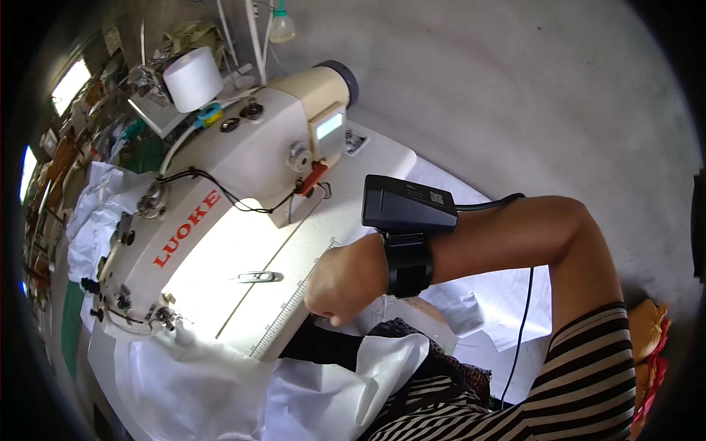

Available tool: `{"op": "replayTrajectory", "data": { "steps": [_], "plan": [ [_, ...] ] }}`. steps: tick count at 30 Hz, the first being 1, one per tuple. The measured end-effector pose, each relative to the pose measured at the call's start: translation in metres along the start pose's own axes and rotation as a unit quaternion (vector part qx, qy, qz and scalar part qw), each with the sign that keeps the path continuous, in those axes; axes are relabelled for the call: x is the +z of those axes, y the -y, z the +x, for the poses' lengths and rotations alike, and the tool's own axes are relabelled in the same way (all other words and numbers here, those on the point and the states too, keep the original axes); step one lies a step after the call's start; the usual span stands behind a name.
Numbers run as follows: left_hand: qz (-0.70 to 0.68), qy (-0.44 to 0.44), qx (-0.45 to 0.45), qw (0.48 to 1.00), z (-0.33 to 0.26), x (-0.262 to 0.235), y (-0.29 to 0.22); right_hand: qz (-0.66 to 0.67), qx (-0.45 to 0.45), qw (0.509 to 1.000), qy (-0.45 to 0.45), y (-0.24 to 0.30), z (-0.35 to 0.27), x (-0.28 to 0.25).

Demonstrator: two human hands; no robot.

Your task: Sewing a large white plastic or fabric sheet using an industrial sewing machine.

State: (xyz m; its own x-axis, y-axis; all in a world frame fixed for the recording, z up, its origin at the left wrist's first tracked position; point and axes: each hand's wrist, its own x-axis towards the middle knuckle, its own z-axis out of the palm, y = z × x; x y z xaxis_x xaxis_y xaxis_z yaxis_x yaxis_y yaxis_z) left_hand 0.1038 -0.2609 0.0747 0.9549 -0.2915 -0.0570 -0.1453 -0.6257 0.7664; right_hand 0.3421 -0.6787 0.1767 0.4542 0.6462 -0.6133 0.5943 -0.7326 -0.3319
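Observation:
My right hand [347, 283] is at the front edge of the sewing machine table [294, 242], beside a printed ruler strip [283, 320]. Its fingers curl downward in a closed shape, and anything inside them is hidden. A black device [408, 204] with a cable is strapped to that wrist. My left hand does not show. White cloth [198, 382] runs from the needle area of the sewing machine [213, 176] over the table's near edge toward my lap. A small metal tool, seemingly thread snips [257, 277], lies on the lit table top.
A white thread cone [193, 79] stands behind the machine head. More white cloth [103, 213] is bunched at its far left side. White material [507, 309] hangs below my right forearm. Yellow and red fabric [647, 345] sits at the far right, and a black cable [523, 323] dangles nearby.

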Motion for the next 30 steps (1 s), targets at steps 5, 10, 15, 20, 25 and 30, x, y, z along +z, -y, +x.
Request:
{"op": "replayTrajectory", "data": {
  "steps": [5,10,15,20,25,30],
  "plan": [
    [-0.138,0.271,-0.251,0.919,-0.055,0.072,0.018,0.034,-0.005,0.952,0.305,0.029,-0.066,0.181],
    [-0.141,0.255,-0.301,0.908,-0.029,0.079,0.027,0.387,-0.032,0.855,0.343,0.082,-0.147,0.318],
    [-0.15,0.248,-0.32,0.902,-0.015,0.087,0.031,0.477,0.001,0.816,0.327,0.093,-0.157,0.349],
    [-0.15,0.246,-0.33,0.899,-0.006,0.092,0.028,0.501,0.0,0.808,0.31,0.086,-0.155,0.36],
    [-0.148,0.251,-0.336,0.896,-0.002,0.095,0.03,0.523,-0.003,0.794,0.31,0.092,-0.157,0.376],
    [-0.151,0.247,-0.346,0.892,0.0,0.097,0.033,0.534,-0.005,0.783,0.32,0.092,-0.155,0.389]
  ]
}}
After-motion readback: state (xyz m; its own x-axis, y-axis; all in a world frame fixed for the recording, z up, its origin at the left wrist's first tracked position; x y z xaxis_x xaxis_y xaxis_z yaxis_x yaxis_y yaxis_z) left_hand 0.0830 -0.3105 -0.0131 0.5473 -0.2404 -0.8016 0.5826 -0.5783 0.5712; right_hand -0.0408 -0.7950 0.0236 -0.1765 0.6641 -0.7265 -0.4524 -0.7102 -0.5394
